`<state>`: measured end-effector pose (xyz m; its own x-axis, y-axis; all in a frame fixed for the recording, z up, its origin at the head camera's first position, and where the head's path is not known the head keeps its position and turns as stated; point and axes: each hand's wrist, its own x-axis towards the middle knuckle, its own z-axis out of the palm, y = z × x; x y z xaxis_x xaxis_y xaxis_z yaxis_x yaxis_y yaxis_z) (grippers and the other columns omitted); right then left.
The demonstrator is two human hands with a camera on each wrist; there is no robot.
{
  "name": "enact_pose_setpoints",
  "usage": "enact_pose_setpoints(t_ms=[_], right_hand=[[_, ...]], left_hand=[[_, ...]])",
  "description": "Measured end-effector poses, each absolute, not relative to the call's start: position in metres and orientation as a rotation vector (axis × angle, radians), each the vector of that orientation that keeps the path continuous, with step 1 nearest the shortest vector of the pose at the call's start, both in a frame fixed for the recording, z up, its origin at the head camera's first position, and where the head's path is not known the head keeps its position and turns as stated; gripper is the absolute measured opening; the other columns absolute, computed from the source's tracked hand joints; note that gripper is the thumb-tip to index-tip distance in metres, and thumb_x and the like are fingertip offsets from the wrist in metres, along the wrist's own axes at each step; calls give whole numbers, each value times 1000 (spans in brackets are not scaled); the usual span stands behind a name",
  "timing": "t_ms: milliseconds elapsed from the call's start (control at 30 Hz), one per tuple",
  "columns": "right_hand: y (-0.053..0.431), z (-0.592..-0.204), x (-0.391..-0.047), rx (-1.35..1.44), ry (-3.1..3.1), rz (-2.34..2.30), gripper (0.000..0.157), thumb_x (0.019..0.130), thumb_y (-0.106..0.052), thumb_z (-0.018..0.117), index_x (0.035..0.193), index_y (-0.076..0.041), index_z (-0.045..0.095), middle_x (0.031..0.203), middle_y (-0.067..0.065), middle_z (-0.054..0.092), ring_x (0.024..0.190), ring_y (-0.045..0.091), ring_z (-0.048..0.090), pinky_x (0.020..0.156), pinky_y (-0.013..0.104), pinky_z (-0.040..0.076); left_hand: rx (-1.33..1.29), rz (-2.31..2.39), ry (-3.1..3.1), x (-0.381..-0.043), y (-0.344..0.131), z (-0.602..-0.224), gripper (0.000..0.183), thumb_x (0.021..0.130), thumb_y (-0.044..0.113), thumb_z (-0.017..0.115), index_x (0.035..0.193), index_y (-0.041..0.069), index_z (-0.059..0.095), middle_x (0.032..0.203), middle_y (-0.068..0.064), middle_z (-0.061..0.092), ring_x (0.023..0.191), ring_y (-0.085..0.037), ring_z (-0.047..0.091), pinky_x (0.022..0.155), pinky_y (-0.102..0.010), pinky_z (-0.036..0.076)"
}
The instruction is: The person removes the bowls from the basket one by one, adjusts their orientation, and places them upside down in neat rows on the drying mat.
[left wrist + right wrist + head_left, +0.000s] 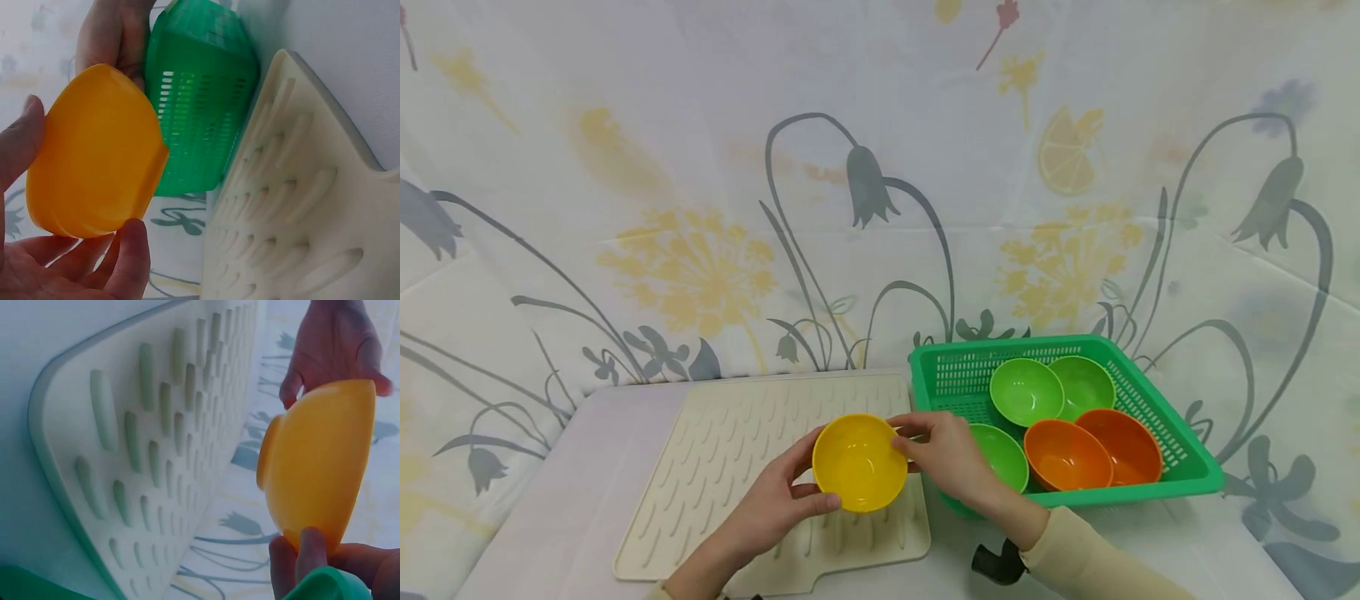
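Observation:
A yellow bowl (pixel 860 463) is held in the air above the near right part of a cream ridged drying mat (pixel 722 467), its hollow side tipped toward the head camera. My left hand (pixel 772 504) grips it from the left, thumb at the lower rim and fingers behind. From the right, my right hand (pixel 946 454) pinches its edge, thumb over the rim. The right wrist view shows the bowl (pixel 319 462) side-on with its foot ring. Its outside (pixel 97 156) faces the left wrist camera, between my left thumb and fingers.
Right of the mat stands a green slotted basket (pixel 1135 498). Inside are green bowls (pixel 1026 392) and two orange bowls (pixel 1067 456). A black curved object (pixel 998 564) shows near my right sleeve. A flower-printed cloth (pixel 700 167) hangs behind the white table surface (pixel 565 500).

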<state>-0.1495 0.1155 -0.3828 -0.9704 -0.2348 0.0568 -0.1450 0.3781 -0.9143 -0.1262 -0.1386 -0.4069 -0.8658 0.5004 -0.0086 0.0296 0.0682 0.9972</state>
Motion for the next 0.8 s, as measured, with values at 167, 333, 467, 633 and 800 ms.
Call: enact_pose_setpoints(t_ms=[167, 333, 467, 633, 800], right_hand=[[114, -387, -149, -368, 2545, -1710, 27, 92, -4, 70, 118, -1, 71, 99, 11, 71, 85, 22, 72, 63, 29, 60], [115, -389, -149, -363, 2534, -1742, 30, 91, -2, 69, 121, -1, 69, 105, 14, 71, 89, 25, 72, 65, 30, 60], [116, -389, -148, -383, 2531, -1759, 34, 90, 1, 69, 124, 1, 68, 109, 16, 70, 90, 25, 72, 67, 30, 61], [118, -390, -147, -407, 2493, -1794, 33, 88, 2, 70, 121, 1, 69, 113, 16, 70, 91, 24, 72, 69, 30, 60], [119, -391, -147, -385, 2482, -1782, 32, 88, 1, 70, 120, -2, 71, 110, 14, 71, 92, 25, 72, 72, 31, 60]], left_hand=[[534, 1886, 1948, -132, -142, -413, 85, 89, 12, 76, 158, 12, 25, 153, -24, 35, 109, -35, 64, 88, -34, 56], [486, 1886, 2018, -138, -145, -420, 86, 85, 13, 80, 156, 14, 31, 150, -21, 41, 118, -36, 59, 89, -34, 56], [393, 1893, 2096, -144, -148, -424, 80, 84, 15, 81, 151, 10, 39, 146, -20, 48, 122, -35, 57, 89, -34, 56], [344, 1915, 2043, -147, -150, -427, 75, 86, 15, 80, 147, 0, 40, 139, -22, 54, 122, -36, 57, 90, -36, 56], [353, 1916, 2013, -147, -151, -430, 75, 85, 13, 80, 146, -2, 39, 138, -22, 55, 122, -36, 58, 90, -36, 56]])
